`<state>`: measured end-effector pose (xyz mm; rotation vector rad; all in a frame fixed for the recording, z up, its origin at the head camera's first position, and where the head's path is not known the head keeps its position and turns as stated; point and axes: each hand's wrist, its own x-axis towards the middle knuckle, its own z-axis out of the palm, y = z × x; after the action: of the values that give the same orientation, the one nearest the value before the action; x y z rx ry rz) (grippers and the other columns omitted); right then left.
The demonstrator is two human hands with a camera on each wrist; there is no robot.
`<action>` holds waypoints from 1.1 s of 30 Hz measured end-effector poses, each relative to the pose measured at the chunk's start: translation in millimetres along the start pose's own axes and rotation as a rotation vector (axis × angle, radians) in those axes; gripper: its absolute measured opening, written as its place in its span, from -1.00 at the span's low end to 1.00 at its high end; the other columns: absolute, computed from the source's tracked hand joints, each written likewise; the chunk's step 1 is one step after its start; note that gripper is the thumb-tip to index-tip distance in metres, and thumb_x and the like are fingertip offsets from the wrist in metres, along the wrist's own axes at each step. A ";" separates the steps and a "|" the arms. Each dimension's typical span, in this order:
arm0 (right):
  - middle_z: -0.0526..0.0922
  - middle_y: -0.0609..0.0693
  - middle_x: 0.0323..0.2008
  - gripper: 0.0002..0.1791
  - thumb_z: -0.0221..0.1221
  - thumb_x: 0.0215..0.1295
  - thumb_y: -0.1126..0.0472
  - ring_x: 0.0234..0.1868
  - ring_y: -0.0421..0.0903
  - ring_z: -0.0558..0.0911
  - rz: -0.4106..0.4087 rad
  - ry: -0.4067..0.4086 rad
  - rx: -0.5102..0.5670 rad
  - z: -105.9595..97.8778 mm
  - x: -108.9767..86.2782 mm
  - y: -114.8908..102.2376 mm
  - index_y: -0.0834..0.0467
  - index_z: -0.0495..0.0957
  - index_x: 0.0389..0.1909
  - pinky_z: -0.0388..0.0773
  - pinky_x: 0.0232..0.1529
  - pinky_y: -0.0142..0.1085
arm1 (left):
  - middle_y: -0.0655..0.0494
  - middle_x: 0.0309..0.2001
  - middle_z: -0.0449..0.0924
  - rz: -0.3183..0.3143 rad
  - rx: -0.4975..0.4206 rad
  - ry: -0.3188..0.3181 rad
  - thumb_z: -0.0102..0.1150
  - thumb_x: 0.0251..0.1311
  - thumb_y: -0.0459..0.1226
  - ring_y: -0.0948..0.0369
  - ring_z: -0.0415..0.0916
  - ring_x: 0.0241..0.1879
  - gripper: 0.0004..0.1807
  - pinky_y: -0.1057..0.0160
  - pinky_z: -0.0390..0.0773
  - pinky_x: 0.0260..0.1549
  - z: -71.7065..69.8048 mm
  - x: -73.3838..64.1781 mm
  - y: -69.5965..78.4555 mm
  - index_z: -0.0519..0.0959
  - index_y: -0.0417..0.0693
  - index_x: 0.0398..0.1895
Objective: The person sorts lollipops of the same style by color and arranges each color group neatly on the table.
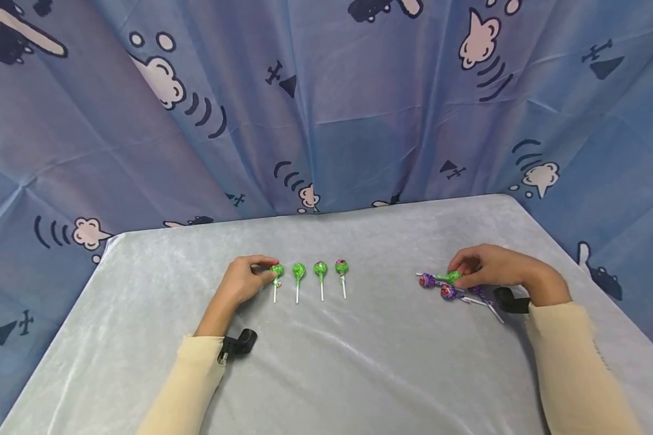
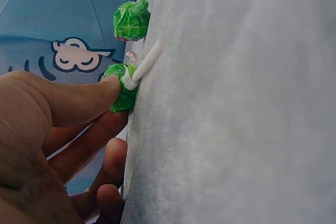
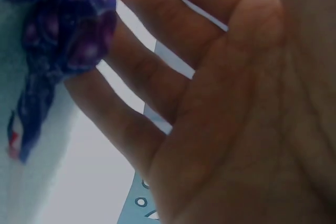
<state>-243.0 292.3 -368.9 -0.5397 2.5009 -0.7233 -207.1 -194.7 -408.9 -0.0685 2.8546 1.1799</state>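
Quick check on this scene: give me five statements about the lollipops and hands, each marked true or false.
1. Four green lollipops lie in a row. True.
2. The left hand pinches the row's rightmost lollipop. False: it pinches the leftmost lollipop.
3. The right hand is at the purple lollipops. True.
4. Only purple ones lie there. False: a green lollipop is at that hand's fingertips.
5. Both sleeves are pale. True.

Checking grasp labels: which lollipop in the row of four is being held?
The leftmost green lollipop in the head view: the left hand pinches its candy end. The other three lollipops in the row lie untouched to its right.
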 end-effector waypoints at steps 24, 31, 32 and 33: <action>0.69 0.14 -0.04 -0.60 0.28 0.31 0.18 -0.02 0.08 0.63 -0.017 0.237 -0.134 4.5 10.9 -3.2 0.21 0.58 0.14 0.59 -0.01 0.06 | 0.01 0.03 0.72 0.011 0.006 0.000 0.36 0.21 -0.22 0.14 0.51 -0.21 -0.71 0.30 0.42 -0.36 -0.7 0.8 -0.2 0.72 0.08 0.02; 0.67 0.15 -0.06 -0.65 0.27 0.30 0.25 -0.03 0.09 0.61 0.010 0.248 -0.115 0.8 10.1 1.4 0.23 0.53 0.08 0.59 -0.09 -0.05 | 0.01 0.02 0.71 0.009 0.008 -0.001 0.36 0.21 -0.21 0.16 0.50 -0.25 -0.71 0.31 0.41 -0.39 -1.0 1.1 -0.6 0.72 0.09 0.02; 0.67 0.14 -0.08 -0.66 0.28 0.29 0.25 -0.04 0.08 0.61 0.017 0.251 -0.112 0.7 10.3 1.9 0.24 0.52 0.05 0.58 -0.10 -0.07 | 0.01 0.02 0.72 0.008 0.008 -0.002 0.36 0.21 -0.22 0.16 0.50 -0.25 -0.71 0.31 0.41 -0.39 -1.0 1.1 -0.6 0.72 0.09 0.02; 0.66 0.14 -0.10 -0.67 0.28 0.29 0.25 -0.05 0.08 0.61 0.021 0.253 -0.109 0.9 10.4 2.4 0.24 0.51 0.03 0.57 -0.10 -0.08 | 0.01 0.02 0.71 0.006 0.008 -0.002 0.36 0.21 -0.22 0.16 0.49 -0.26 -0.71 0.31 0.41 -0.40 -1.0 1.1 -0.6 0.72 0.09 0.02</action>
<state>-251.5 288.7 -374.4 -0.4848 2.7900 -0.6870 -208.2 -195.9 -408.6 -0.0580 2.8594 1.1682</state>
